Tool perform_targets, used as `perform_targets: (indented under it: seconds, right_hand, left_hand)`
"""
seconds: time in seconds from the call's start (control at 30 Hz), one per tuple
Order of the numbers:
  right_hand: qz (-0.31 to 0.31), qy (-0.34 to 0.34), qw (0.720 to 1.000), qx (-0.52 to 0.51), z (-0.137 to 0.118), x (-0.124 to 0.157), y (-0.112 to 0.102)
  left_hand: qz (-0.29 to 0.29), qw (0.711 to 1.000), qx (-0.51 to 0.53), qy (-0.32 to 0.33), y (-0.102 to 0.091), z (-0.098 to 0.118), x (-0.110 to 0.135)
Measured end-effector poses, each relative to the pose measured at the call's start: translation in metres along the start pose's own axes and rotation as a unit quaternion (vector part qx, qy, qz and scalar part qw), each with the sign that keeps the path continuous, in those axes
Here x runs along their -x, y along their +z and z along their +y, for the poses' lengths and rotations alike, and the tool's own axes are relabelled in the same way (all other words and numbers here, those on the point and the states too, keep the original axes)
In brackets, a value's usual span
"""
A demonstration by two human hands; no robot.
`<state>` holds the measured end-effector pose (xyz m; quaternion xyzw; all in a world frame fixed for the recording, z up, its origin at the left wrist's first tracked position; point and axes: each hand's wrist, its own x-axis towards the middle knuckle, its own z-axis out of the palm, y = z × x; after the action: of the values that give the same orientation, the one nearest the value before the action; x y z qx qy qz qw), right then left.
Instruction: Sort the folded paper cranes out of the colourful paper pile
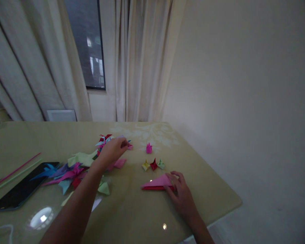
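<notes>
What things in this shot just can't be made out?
All in the head view:
Left hand: whether it pinches anything; its fingertips are small and blurred.
Pink folded paper: its right end, covered by the right hand.
Near paper pile: the part behind the left forearm.
Far paper pile: single pieces, too small and blurred.
White cord: its ends, cut off by the picture's edges.

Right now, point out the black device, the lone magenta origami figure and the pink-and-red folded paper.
Black device [17,190]: head view, on its dark face.
Lone magenta origami figure [148,148]: head view, on its folded body.
Pink-and-red folded paper [157,182]: head view, on its pink upper part.
</notes>
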<state>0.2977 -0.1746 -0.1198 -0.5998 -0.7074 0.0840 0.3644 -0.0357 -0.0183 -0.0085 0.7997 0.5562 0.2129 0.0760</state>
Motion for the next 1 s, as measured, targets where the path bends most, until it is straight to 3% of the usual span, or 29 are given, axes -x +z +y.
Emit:
perform_targets:
  seconds: [0.17, 0.3, 0.43, 0.77, 0.9, 1.0]
  right_hand:
    - [-0.041, -0.051, 0.996, 0.062, -0.005, -0.001, 0.005]
    - [-0.009, -0.069, 0.996, 0.062, -0.006, 0.0, 0.006]
    - [-0.006, -0.082, 0.994, 0.065, -0.008, 0.001, 0.006]
    - [-0.021, -0.111, 0.991, 0.078, -0.012, 0.001, 0.005]
    - [-0.014, -0.12, 0.989, 0.082, -0.011, 0.001, 0.006]
    - [0.005, -0.131, 0.988, 0.079, -0.008, 0.002, 0.006]
  left_hand:
    - [0.117, 0.978, 0.172, 0.019, -0.021, 0.014, 0.004]
    - [0.144, 0.948, 0.284, -0.003, -0.03, 0.025, 0.007]
    - [0.169, 0.941, 0.294, -0.008, -0.027, 0.024, 0.005]
    - [0.172, 0.964, 0.204, 0.002, -0.026, 0.017, 0.006]
    - [0.167, 0.956, 0.241, 0.011, -0.033, 0.018, 0.006]
    - [0.132, 0.943, 0.303, 0.039, -0.036, 0.027, 0.008]
